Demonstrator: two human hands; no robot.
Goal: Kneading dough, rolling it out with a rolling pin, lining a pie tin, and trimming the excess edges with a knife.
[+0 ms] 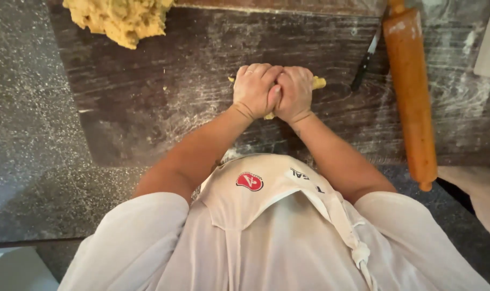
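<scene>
White apron (pixel 266 215) fills the lower frame; above it, at centre, left hand (pixel 254 89) and right hand (pixel 294 92) press together around a dough piece (pixel 319 82) on the dark board (pixel 164 97); rolling pin (pixel 412 91) right, dough heap (pixel 121 19) upper left

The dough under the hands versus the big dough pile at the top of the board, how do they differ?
The small dough piece is mostly hidden, pressed between the left hand and right hand, with only bits poking out; the large dough mound lies untouched and in plain sight. The small piece sits mid-board; the mound sits at the far left corner, cut off by the picture's edge. The mound is far bigger and looks crumbly. Both are pale yellow.
</scene>
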